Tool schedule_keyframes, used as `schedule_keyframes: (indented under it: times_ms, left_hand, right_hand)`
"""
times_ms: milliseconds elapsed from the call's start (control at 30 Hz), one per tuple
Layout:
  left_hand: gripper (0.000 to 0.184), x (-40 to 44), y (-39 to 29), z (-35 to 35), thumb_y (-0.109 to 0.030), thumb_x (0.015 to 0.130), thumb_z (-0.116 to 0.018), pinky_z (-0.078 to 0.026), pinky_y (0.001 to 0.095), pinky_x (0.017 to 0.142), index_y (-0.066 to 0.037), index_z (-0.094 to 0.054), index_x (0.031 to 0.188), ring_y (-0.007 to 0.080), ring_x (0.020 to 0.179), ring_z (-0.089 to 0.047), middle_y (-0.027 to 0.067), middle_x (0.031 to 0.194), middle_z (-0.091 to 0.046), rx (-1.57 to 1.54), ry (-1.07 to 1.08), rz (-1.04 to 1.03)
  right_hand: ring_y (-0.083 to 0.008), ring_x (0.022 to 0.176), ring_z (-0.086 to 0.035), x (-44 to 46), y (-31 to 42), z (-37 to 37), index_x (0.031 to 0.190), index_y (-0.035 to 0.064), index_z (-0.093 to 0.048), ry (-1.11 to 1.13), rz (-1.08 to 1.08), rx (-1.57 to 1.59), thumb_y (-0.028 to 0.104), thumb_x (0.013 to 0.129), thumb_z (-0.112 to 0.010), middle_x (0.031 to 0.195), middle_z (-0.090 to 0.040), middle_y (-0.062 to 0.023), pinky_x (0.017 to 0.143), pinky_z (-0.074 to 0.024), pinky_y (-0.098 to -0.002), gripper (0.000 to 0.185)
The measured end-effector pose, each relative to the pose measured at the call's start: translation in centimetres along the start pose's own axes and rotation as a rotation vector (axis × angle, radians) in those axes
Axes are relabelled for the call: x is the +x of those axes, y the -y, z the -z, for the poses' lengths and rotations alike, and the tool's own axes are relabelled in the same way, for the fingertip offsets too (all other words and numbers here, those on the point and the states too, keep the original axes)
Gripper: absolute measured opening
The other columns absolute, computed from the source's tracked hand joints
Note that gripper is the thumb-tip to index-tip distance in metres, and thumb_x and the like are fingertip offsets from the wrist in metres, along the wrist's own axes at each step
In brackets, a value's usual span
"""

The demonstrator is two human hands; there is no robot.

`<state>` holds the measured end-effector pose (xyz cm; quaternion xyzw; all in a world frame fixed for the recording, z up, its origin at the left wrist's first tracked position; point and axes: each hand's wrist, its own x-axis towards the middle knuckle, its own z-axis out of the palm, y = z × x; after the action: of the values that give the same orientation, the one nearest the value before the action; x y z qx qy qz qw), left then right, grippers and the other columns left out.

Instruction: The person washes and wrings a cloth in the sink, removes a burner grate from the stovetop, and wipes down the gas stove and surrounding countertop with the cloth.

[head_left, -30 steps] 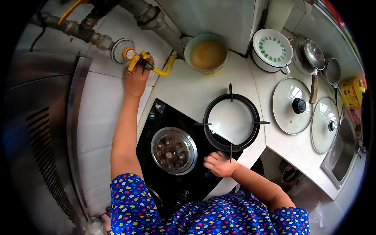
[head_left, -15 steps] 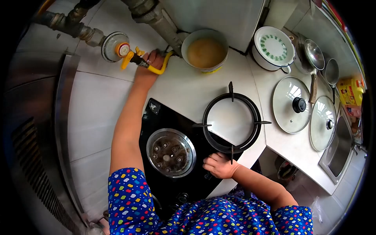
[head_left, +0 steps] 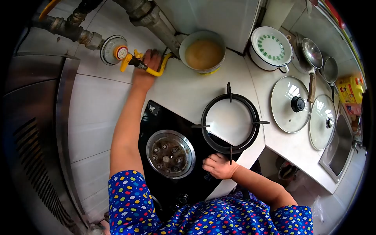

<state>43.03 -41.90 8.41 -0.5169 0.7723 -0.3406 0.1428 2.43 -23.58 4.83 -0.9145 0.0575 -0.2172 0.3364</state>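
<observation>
My left hand (head_left: 148,70) reaches to the back corner behind the yellow gas hose (head_left: 159,71), close to the yellow valve handle (head_left: 125,62). Its fingers are stretched out and partly hidden by the hose fitting. At the front right of the black gas stove (head_left: 154,117), my right hand (head_left: 219,166) rests with fingers curled; whatever lies under them is hidden. Just above that hand, a black pot support ring (head_left: 204,113) lies across the stove edge and counter. The bare burner (head_left: 170,154) sits in a metal tray to the left.
A bowl of cloudy yellowish liquid (head_left: 203,55) stands at the back. On the right are a lidded white enamel pot (head_left: 271,47), two glass lids (head_left: 284,113), a ladle (head_left: 312,55) and a sink (head_left: 338,145). Grey pipes (head_left: 150,21) run behind, with a round regulator (head_left: 113,50) at left.
The fingers of my left hand have straightened from a more curled pose behind the hose. My right hand stays in place, and the view has shifted slightly.
</observation>
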Motion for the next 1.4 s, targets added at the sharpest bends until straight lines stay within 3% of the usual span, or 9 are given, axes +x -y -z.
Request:
schedule_keyframes:
  times_ms: [233,367,433,567,767,933,1167,1333,1400]
  left_hand:
    - [0.038,0.4,-0.6,0.4,-0.015,0.082,-0.055,-0.032,0.0501,0.107,-0.011,-0.061,0.119,0.0262,0.125,-0.042,0.0047,0.127,-0.054,-0.070,0.183,-0.022]
    - [0.034,0.2,0.3,1.5,-0.014,0.081,-0.055,-0.035,0.0473,0.105,-0.010,-0.062,0.114,0.0269,0.123,-0.044,0.0048,0.123,-0.055,-0.102,0.220,-0.041]
    - [0.029,0.5,0.6,1.4,-0.012,0.081,-0.055,-0.039,0.0430,0.103,-0.009,-0.063,0.108,0.0266,0.121,-0.045,0.0051,0.118,-0.056,-0.133,-0.086,0.063]
    - [0.028,0.1,0.1,-0.3,-0.012,0.081,-0.054,-0.040,0.0403,0.102,-0.008,-0.062,0.108,0.0269,0.123,-0.045,0.0044,0.119,-0.056,-0.124,-0.134,0.057]
    - [0.033,0.9,0.2,0.9,-0.011,0.084,-0.052,-0.035,0.0442,0.108,-0.008,-0.061,0.116,0.0281,0.131,-0.038,0.0059,0.129,-0.053,-0.269,0.102,0.017]
    - [0.036,0.8,0.0,0.2,-0.014,0.087,-0.049,-0.029,0.0478,0.111,-0.010,-0.058,0.122,0.0271,0.137,-0.031,0.0050,0.136,-0.049,0.291,0.208,-0.045]
    - [0.037,1.2,-0.8,0.1,-0.016,0.089,-0.049,-0.028,0.0463,0.111,-0.010,-0.057,0.125,0.0265,0.139,-0.029,0.0062,0.137,-0.048,-0.078,0.231,0.010]
    - [0.029,-1.6,-1.9,0.3,-0.012,0.084,-0.054,-0.040,0.0401,0.101,-0.007,-0.065,0.110,0.0267,0.118,-0.049,0.0061,0.121,-0.058,-0.202,0.014,0.081]
    - [0.030,-3.6,-2.3,1.4,-0.011,0.083,-0.055,-0.043,0.0400,0.095,-0.007,-0.063,0.112,0.0260,0.111,-0.052,0.0056,0.117,-0.058,-0.180,0.130,0.095]
  right_hand:
    - [-0.0208,0.094,-0.054,-0.3,0.0,-0.3,0.099,0.0116,-0.062,0.064,-0.003,-0.025,0.017,0.066,-0.068,0.105,-0.057,-0.0029,0.082,-0.0433,-0.0342,0.035]
    - [-0.0187,0.088,-0.053,0.1,0.0,0.1,0.094,0.0116,-0.060,0.029,0.011,-0.035,0.018,0.070,-0.063,0.096,-0.054,-0.0018,0.079,-0.0412,-0.0318,0.025]
    - [-0.0187,0.089,-0.053,0.1,0.0,0.1,0.094,0.0117,-0.060,0.033,0.012,-0.038,0.018,0.070,-0.063,0.097,-0.054,-0.0017,0.079,-0.0413,-0.0318,0.025]
    - [-0.0188,0.089,-0.053,0.0,0.3,0.1,0.094,0.0119,-0.060,0.039,0.001,-0.035,0.019,0.070,-0.063,0.097,-0.054,-0.0019,0.079,-0.0415,-0.0320,0.025]
    - [-0.0199,0.092,-0.054,-0.2,0.0,0.0,0.097,0.0116,-0.061,0.042,0.008,-0.028,0.018,0.067,-0.066,0.102,-0.056,-0.0026,0.080,-0.0429,-0.0330,0.031]
    - [-0.0191,0.090,-0.053,-0.2,0.1,-0.1,0.095,0.0115,-0.061,0.031,0.007,-0.047,0.019,0.068,-0.065,0.099,-0.055,-0.0019,0.079,-0.0421,-0.0321,0.028]
    - [-0.0210,0.094,-0.054,-0.1,0.0,0.0,0.099,0.0114,-0.062,0.046,0.002,-0.030,0.016,0.066,-0.067,0.104,-0.057,-0.0034,0.082,-0.0433,-0.0334,0.033]
    - [-0.0198,0.090,-0.054,-0.1,0.3,0.0,0.093,0.0119,-0.060,-0.006,0.004,-0.041,0.017,0.065,-0.065,0.099,-0.055,-0.0016,0.080,-0.0417,-0.0325,0.029]
    - [-0.0196,0.091,-0.054,-0.1,0.2,-0.2,0.092,0.0123,-0.061,-0.012,-0.008,-0.033,0.017,0.065,-0.065,0.099,-0.055,-0.0012,0.080,-0.0413,-0.0324,0.027]
